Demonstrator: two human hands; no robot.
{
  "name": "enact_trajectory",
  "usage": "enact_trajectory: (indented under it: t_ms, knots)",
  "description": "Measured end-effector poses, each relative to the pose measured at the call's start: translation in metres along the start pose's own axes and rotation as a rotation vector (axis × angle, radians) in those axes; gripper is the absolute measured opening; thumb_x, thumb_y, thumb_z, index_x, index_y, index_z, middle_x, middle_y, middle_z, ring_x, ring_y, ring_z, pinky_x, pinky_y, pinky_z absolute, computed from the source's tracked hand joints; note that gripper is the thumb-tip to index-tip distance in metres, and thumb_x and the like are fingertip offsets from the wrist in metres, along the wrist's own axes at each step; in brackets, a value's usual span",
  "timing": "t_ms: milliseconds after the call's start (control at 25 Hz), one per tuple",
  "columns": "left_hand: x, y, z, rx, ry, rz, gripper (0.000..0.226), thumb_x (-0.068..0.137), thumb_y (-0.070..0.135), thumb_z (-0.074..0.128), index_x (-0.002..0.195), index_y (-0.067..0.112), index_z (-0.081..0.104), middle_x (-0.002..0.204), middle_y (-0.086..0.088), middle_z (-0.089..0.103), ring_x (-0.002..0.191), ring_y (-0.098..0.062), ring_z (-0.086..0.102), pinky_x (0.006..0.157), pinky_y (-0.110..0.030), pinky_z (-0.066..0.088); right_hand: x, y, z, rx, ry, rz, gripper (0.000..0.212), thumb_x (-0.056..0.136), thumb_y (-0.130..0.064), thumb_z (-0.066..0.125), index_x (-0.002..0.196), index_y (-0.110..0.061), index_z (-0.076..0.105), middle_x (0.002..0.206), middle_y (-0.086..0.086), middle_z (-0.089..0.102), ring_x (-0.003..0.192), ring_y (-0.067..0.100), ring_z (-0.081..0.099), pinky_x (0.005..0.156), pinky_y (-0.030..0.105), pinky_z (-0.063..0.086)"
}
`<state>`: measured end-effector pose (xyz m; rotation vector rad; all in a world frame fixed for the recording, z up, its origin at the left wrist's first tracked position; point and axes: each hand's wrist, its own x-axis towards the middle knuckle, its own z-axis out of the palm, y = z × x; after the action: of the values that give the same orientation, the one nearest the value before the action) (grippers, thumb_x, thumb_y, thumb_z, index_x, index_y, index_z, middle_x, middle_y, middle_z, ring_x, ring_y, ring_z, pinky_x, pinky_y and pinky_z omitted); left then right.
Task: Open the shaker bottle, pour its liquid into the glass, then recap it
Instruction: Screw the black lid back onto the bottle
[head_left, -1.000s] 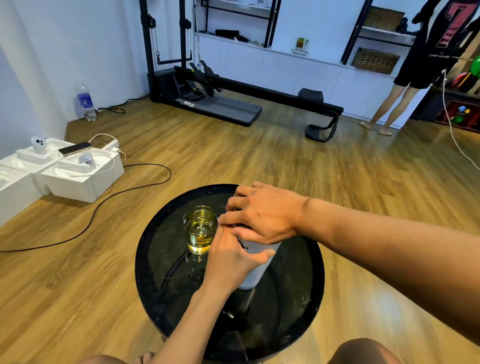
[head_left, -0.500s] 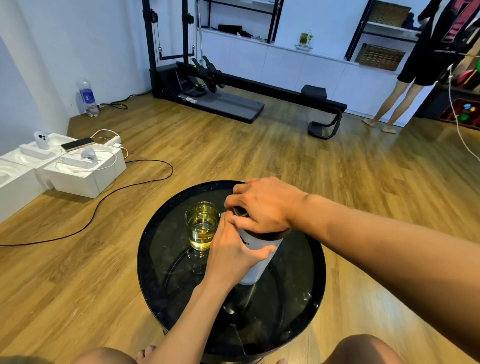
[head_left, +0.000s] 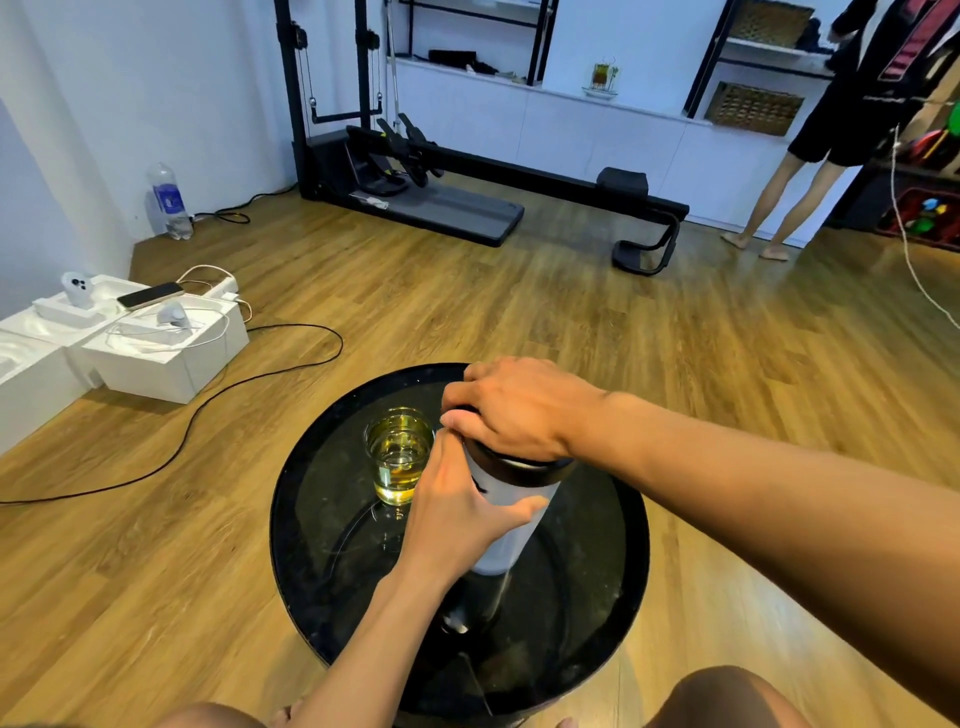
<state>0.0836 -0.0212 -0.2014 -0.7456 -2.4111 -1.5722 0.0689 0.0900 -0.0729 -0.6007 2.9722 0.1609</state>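
Note:
A white shaker bottle (head_left: 511, 540) stands upright on the round black table (head_left: 613, 571). My left hand (head_left: 457, 512) is wrapped around its body. My right hand (head_left: 514, 410) covers and grips the black cap (head_left: 535, 464) on top of the bottle. Just left of the bottle, touching my left hand's knuckles, stands a clear glass (head_left: 399, 454) holding yellow liquid.
White boxes (head_left: 156, 353) with a phone and cables lie on the wooden floor to the left, a black cord (head_left: 208, 410) trailing from them. A black exercise machine (head_left: 441, 182) stands at the back. A person (head_left: 831, 130) stands at the far right by shelves.
My right hand has turned on the cap, so more of the black rim shows on its right side. The bottle and glass stay where they were.

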Motion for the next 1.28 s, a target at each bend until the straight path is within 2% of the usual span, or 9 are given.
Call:
enact_trajectory:
  t_ms: [200,280,480,600,760,880,1040,1160,1280]
  knots:
    - [0.001,0.001,0.005,-0.043,-0.051,-0.038,0.087,0.058,0.033,0.089,0.128,0.01,0.043,0.113,-0.003,0.053,0.105,-0.016,0.053,0.079,-0.014,0.043,0.0,-0.002,0.005,0.063,0.032,0.177,0.043,0.104,-0.047,0.032,0.122,-0.02,0.059,0.118,0.011,0.063,0.111,0.034,0.059,0.077,0.041,0.039]
    - [0.001,0.005,0.01,-0.054,-0.013,-0.071,0.095,0.052,0.04,0.091,0.128,0.009,0.044,0.112,-0.002,0.052,0.102,-0.014,0.053,0.079,-0.012,0.043,0.0,-0.004,0.007,0.071,0.042,0.203,0.043,0.103,-0.047,0.031,0.122,-0.019,0.059,0.118,0.011,0.064,0.111,0.034,0.059,0.076,0.041,0.037]
    - [0.001,0.011,0.015,-0.072,0.06,-0.074,0.098,0.047,0.041,0.095,0.125,0.007,0.047,0.106,-0.002,0.053,0.098,-0.015,0.055,0.081,-0.026,0.048,0.0,-0.006,0.006,0.096,0.034,0.268,0.044,0.103,-0.046,0.032,0.122,-0.019,0.059,0.12,0.013,0.064,0.112,0.036,0.059,0.075,0.04,0.037]
    - [-0.001,0.014,0.015,-0.103,0.075,-0.078,0.095,0.047,0.04,0.093,0.123,0.006,0.048,0.107,-0.001,0.054,0.099,-0.015,0.056,0.081,-0.02,0.047,0.002,-0.008,0.005,0.141,0.038,0.343,0.043,0.103,-0.046,0.033,0.122,-0.018,0.059,0.122,0.014,0.064,0.113,0.038,0.058,0.078,0.043,0.04]
    - [-0.002,0.017,0.015,-0.154,0.076,-0.094,0.093,0.046,0.04,0.09,0.124,0.011,0.047,0.11,0.0,0.055,0.1,-0.011,0.054,0.078,-0.005,0.04,0.004,-0.013,0.004,0.205,0.03,0.455,0.043,0.103,-0.044,0.035,0.122,-0.015,0.06,0.123,0.017,0.063,0.114,0.041,0.057,0.091,0.053,0.048]
    - [-0.001,0.018,0.013,-0.178,0.068,-0.119,0.091,0.046,0.036,0.094,0.122,0.017,0.047,0.111,0.0,0.056,0.1,-0.01,0.055,0.076,-0.005,0.041,0.006,-0.016,0.002,0.223,0.015,0.529,0.046,0.102,-0.043,0.036,0.13,-0.013,0.057,0.129,0.019,0.061,0.119,0.044,0.055,0.097,0.059,0.045]
    - [-0.001,0.021,0.012,-0.198,0.054,-0.163,0.084,0.046,0.036,0.092,0.115,0.028,0.044,0.11,0.0,0.056,0.095,0.0,0.055,0.073,-0.002,0.039,0.007,-0.019,-0.002,0.248,-0.003,0.591,0.046,0.103,-0.042,0.036,0.135,-0.014,0.054,0.133,0.019,0.058,0.122,0.045,0.052,0.099,0.061,0.043]
    - [-0.002,0.022,0.011,-0.217,0.049,-0.191,0.086,0.043,0.047,0.083,0.116,0.029,0.043,0.111,0.0,0.056,0.098,-0.007,0.056,0.075,-0.01,0.04,0.007,-0.021,-0.003,0.268,0.001,0.626,0.046,0.103,-0.041,0.037,0.132,-0.012,0.054,0.133,0.019,0.057,0.123,0.046,0.051,0.099,0.062,0.043]
    - [-0.003,0.025,0.011,-0.213,0.048,-0.198,0.087,0.044,0.054,0.073,0.119,0.02,0.048,0.11,-0.001,0.054,0.099,-0.011,0.056,0.074,-0.01,0.04,0.008,-0.023,-0.004,0.287,0.003,0.669,0.042,0.103,-0.036,0.039,0.131,-0.01,0.055,0.133,0.019,0.057,0.123,0.046,0.051,0.099,0.062,0.043]
